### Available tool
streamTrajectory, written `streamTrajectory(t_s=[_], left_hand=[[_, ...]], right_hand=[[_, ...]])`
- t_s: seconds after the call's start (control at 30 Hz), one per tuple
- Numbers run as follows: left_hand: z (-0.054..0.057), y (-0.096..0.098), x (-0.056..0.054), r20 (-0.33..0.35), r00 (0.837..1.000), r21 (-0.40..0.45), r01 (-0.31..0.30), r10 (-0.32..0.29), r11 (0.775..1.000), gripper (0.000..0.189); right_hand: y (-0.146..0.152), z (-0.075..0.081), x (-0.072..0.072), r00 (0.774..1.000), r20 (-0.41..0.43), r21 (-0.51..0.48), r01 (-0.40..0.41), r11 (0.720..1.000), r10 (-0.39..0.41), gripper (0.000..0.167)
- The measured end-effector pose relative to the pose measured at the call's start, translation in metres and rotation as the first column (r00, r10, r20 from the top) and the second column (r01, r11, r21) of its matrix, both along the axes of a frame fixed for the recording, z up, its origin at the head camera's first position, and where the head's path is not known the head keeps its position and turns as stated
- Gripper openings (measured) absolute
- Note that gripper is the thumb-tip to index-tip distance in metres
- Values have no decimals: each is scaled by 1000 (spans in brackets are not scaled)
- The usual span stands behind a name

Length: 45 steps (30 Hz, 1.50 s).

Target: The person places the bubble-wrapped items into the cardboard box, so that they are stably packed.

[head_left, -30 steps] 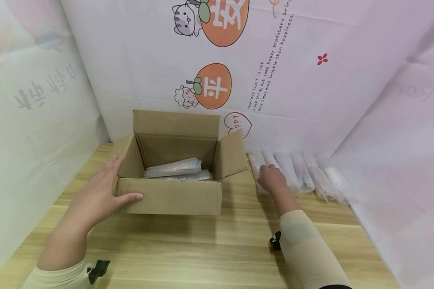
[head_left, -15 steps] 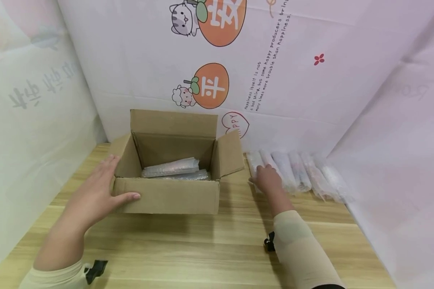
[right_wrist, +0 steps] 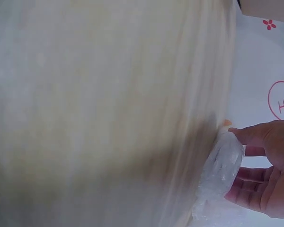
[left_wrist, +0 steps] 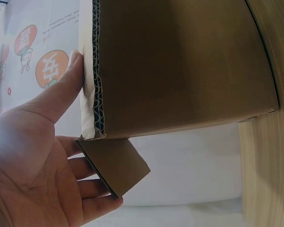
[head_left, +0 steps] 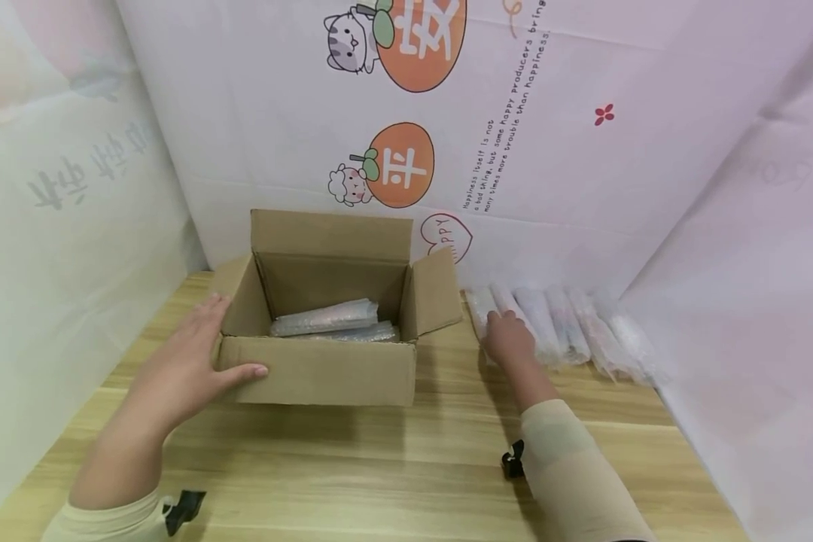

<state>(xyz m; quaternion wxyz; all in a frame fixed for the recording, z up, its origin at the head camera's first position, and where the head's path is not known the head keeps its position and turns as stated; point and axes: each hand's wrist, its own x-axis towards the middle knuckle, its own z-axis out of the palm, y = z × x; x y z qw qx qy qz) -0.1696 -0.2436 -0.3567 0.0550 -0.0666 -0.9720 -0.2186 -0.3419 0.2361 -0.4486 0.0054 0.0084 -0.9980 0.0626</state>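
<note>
Light wooden worktop, plank grain running left to right. White printed backdrop behind it: orange fruit cartoons with a sheep and a cat, a red heart outline, slanted black English text, small red flower. Pale translucent sheets hang along the left and right sides.

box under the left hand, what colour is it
Plain brown cardboard box, clearest in the head view.

Brown cardboard box, light wood-grain table, clear bubble-wrapped packets
</note>
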Motion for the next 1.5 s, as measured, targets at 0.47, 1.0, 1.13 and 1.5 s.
streamTrajectory(t_s=[0.47, 1.0, 1.13, 1.5], left_hand=[[-1, 1, -2, -4, 1000, 1, 7, -7, 1000, 124], [-2, 1, -3, 0, 1000, 12, 7, -7, 1000, 124], [-1, 1, -3, -3, 1000, 17, 5, -5, 1000, 124], [-3, 1, -2, -4, 1000, 10, 1, -1, 1000, 124]], right_hand=[[7, 27, 9, 999, 18, -54, -27, 998, 28, 45], [18, 70, 24, 996, -68, -103, -66, 993, 59, 44], [19, 85, 27, 996, -71, -106, -65, 992, 58, 45], [18, 125, 38, 988, -132, -124, -97, 988, 80, 44]])
